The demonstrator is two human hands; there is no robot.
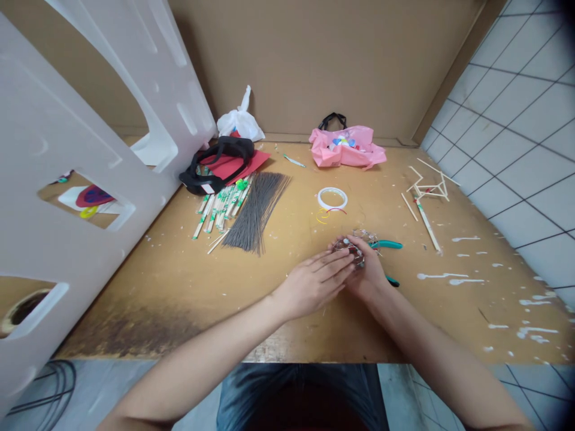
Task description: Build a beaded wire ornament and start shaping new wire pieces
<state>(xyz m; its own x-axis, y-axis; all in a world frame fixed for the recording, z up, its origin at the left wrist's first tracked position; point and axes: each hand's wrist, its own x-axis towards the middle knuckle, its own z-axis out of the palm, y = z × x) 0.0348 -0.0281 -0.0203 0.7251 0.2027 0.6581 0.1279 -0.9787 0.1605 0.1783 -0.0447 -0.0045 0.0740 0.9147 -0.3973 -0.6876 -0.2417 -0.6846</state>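
Forearms (pixel 238 329): both come in from the near edge and slant together, meeting right of the table's middle.
Left hand (pixel 314 281): back upward, fingers straight and close together, laid against the wire ball's near left side; unclenched, though I can't see its thumb clearly.
Right hand (pixel 367 272): curled around the wire ball, gripping it, thumb stretched over the top; the other fingers are mostly hidden.
Wire ball (pixel 356 252): caught between the two hands just above the table (pixel 269 326), loose thin ends poking out past the right thumb; roundish, so no clear long axis or pointing end.
Pliers (pixel 389 244): beside the right hand, teal handles pointing right; the far one runs nearly level, the near one dips towards the person, and the jaws are hidden.
Tape roll (pixel 320 199): flat on its side beyond the hands, short coloured wires (pixel 321 216) just beside it.
Grey wires (pixel 255 215): a long bundle well to the left, running away from the person and leaning right.
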